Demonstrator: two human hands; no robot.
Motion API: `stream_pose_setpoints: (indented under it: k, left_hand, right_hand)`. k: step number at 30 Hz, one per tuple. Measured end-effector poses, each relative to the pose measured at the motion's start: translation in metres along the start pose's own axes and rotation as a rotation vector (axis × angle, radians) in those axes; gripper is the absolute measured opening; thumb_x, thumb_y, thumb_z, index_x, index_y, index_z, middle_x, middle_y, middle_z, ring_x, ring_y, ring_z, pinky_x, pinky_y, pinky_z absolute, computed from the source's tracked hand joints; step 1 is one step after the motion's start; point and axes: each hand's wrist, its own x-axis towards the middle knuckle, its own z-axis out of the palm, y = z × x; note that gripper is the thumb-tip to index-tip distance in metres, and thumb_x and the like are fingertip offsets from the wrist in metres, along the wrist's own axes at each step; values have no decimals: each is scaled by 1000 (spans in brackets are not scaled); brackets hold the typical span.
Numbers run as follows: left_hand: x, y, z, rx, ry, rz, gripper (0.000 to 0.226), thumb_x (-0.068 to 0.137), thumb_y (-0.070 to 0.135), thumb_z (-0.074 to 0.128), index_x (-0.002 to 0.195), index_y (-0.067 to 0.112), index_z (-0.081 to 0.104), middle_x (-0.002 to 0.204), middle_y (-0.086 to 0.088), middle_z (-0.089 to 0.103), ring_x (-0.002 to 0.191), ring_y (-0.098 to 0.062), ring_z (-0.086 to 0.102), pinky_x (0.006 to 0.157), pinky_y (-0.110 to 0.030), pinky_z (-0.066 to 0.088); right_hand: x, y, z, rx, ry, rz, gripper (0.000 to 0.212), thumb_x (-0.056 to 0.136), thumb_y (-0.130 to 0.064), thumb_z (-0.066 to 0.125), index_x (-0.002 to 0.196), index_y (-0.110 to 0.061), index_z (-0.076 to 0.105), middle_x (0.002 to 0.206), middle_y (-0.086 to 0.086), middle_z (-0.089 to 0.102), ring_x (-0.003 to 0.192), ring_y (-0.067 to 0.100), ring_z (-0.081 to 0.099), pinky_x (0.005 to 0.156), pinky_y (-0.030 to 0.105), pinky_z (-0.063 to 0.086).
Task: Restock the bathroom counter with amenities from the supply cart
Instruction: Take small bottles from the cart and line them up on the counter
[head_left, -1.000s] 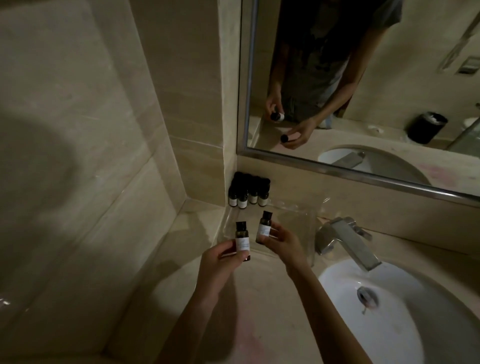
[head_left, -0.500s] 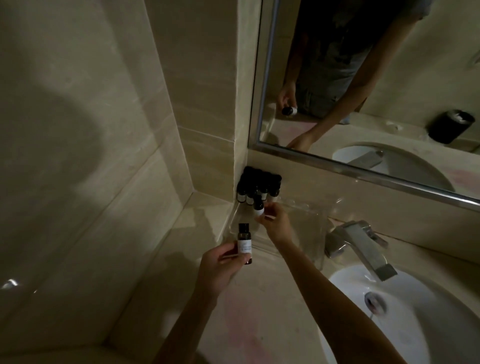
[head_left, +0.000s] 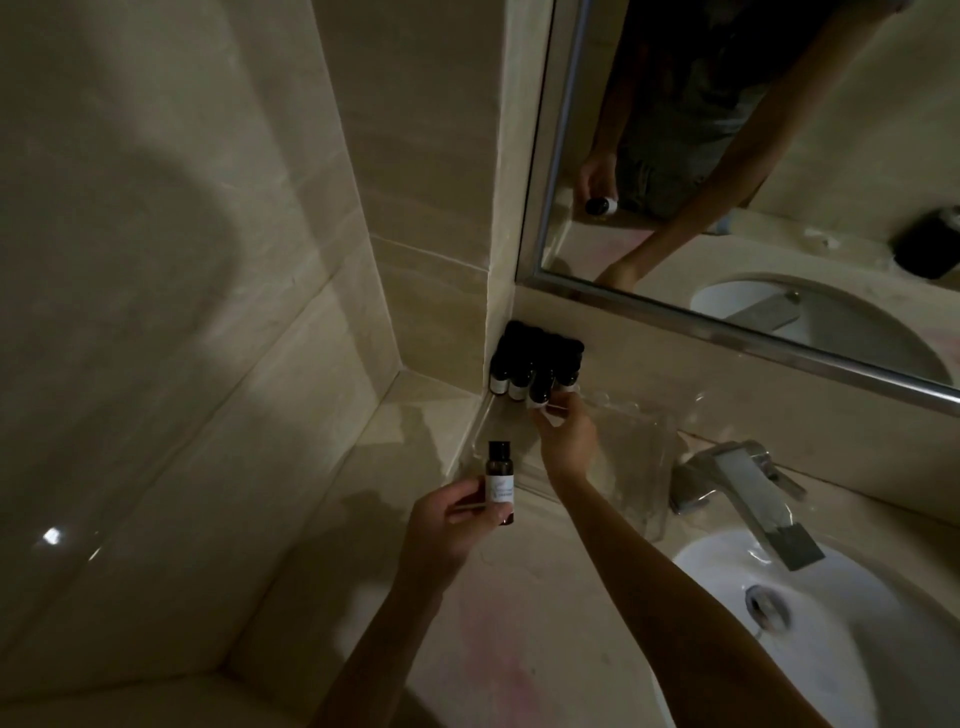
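Counter (head_left: 519, 649) runs into a tiled corner, with the mirror (head_left: 779, 156) above and the sink (head_left: 831, 649) on the right. A clear tray (head_left: 639, 467) sits in the corner, left of the faucet (head_left: 748, 493). A cluster of dark bottles (head_left: 511, 358) stands upright at the tray's back-left, packed tight against the wall.

Right hand (head_left: 569, 436) reaches over the tray, its fingertips (head_left: 566, 402) pinching a small bottle (head_left: 541, 387) low on the label. That bottle is at the front of the cluster, touching or nearly touching its neighbours; whether its base is down cannot be told. Left hand (head_left: 447, 525) waits over the counter just in front of the tray, thumb and fingers pinching a second bottle (head_left: 500, 480), upright with its label facing the camera.

Step is likely seating the right bottle in the front row. To do it well, she should lower it straight and release only once the base is flat. The caps sit close together, so a sideways nudge could topple the row. The left bottle goes next, beside it.
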Motion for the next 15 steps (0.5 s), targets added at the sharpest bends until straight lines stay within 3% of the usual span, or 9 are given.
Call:
stream_pose_setpoints:
  k: [3, 9, 15]
  left_hand:
    - [4, -4, 1, 28, 29, -20, 31, 77, 4, 75, 108, 8, 71, 93, -3, 75, 87, -14, 72, 80, -27, 55]
    - [6, -7, 3, 24, 46, -34, 30, 76, 3, 76, 105, 9, 71, 93, -5, 75, 85, -17, 72, 78, -26, 56]
    - [5, -6, 4, 7, 27, -38, 31, 77, 1, 75, 106, 8, 71, 89, -1, 75, 83, -14, 72, 74, -22, 55]
  right_hand:
    - [6, -3, 3, -10, 11, 13, 22, 84, -20, 72, 105, -16, 64, 100, 1, 70, 92, 16, 66, 78, 31, 52]
    - [13, -6, 5, -49, 33, 71, 22, 86, -13, 68, 107, -11, 64, 101, 5, 69, 91, 18, 64, 71, 24, 43]
    - [13, -5, 11, -36, 79, 73, 21, 82, -17, 71, 102, -14, 64, 99, 6, 68, 89, 23, 66, 77, 40, 55]
